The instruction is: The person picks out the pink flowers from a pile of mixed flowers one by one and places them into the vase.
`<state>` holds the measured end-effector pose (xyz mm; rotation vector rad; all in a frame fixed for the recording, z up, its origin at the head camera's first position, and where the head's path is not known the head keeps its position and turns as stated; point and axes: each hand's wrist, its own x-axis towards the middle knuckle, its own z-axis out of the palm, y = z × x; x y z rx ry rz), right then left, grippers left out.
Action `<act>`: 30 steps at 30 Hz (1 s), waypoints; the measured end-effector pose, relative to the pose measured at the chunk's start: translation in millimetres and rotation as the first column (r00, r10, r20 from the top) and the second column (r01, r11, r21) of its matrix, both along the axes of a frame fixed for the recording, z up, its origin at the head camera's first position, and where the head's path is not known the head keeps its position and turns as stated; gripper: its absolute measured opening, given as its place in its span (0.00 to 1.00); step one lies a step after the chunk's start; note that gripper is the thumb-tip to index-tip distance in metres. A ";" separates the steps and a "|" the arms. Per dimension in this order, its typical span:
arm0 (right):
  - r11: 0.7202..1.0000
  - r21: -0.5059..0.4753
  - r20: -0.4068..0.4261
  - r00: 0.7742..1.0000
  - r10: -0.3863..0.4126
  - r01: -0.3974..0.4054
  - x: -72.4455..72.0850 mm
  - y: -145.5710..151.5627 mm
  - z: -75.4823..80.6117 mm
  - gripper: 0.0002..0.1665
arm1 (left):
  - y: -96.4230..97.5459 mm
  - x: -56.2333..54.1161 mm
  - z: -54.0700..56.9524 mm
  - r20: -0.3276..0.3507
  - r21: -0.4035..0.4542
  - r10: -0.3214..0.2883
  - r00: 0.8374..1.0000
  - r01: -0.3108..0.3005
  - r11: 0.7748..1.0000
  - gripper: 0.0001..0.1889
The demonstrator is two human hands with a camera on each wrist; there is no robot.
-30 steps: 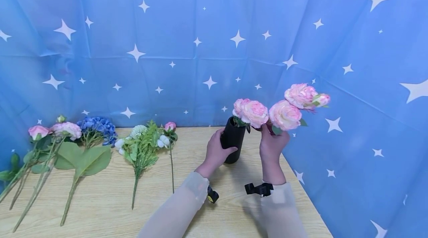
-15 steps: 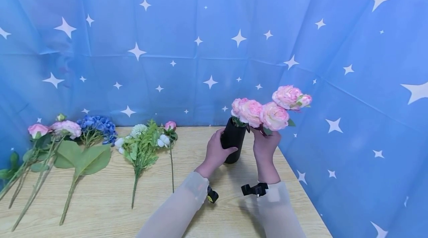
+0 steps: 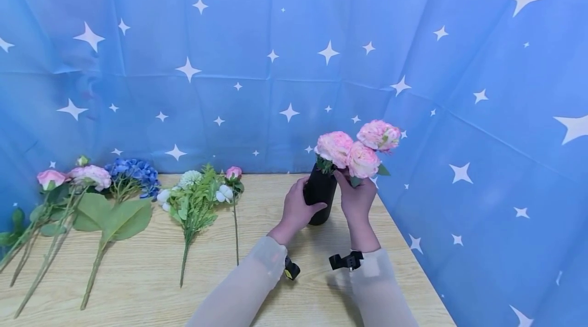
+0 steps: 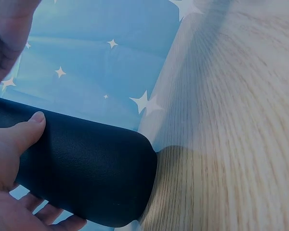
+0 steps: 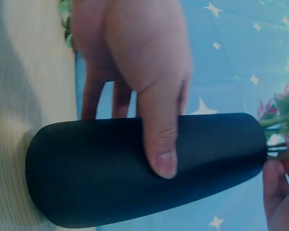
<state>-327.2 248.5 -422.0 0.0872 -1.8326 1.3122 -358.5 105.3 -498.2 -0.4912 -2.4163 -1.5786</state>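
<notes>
A tall black vase (image 3: 320,195) stands on the table, tipped slightly in the head view. My left hand (image 3: 296,209) grips its side; the right wrist view shows that thumb laid across the dark vase wall (image 5: 96,173). Pink peonies (image 3: 334,147) rise from the vase mouth. With my right hand (image 3: 359,198) I pinch a second peony stem right at the rim, its pink blooms (image 3: 363,159) leaning over my fingers and against the first blooms. In the right wrist view, green stems (image 5: 277,149) enter the mouth beside my right fingertips. The stems' lower ends are hidden inside.
On the wooden table (image 3: 147,286) to the left lie several artificial flowers: pink peonies (image 3: 92,178), a blue hydrangea (image 3: 135,176) with broad leaves, a green sprig bunch (image 3: 195,207) and a single pink bud (image 3: 234,173). A blue star-printed curtain (image 3: 257,31) hangs behind and right.
My right hand has moved left and a little down with its peony, from beside the vase to its rim. The blooms now overlap those in the vase. My left hand stays on the vase.
</notes>
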 end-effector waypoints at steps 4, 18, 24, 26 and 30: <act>0.996 0.067 0.043 0.997 -0.062 0.059 -0.9 -5.2 -1.1 0.07 | 0.5 -0.4 -0.8 -0.029 -0.001 0.003 1.000 -0.003 1.000 0.43; 0.978 0.165 0.106 0.983 -0.146 0.128 -8.3 -7.8 -9.4 0.14 | -0.5 -1.1 0.8 -0.002 0.012 -0.007 1.000 0.007 1.000 0.44; 0.999 0.024 0.199 0.980 -0.027 0.023 -7.6 -7.3 -11.9 0.17 | -0.7 0.2 0.3 0.026 0.008 -0.007 1.000 0.007 1.000 0.43; 1.000 -0.018 0.217 0.976 0.010 -0.006 -6.7 -7.6 -12.2 0.18 | -0.2 0.0 -0.4 0.028 0.008 -0.006 1.000 0.006 1.000 0.44; 0.998 -0.056 0.232 0.972 0.047 -0.035 -6.7 -6.7 -14.1 0.20 | -0.1 -0.8 -1.1 0.025 0.011 -0.003 1.000 0.003 1.000 0.43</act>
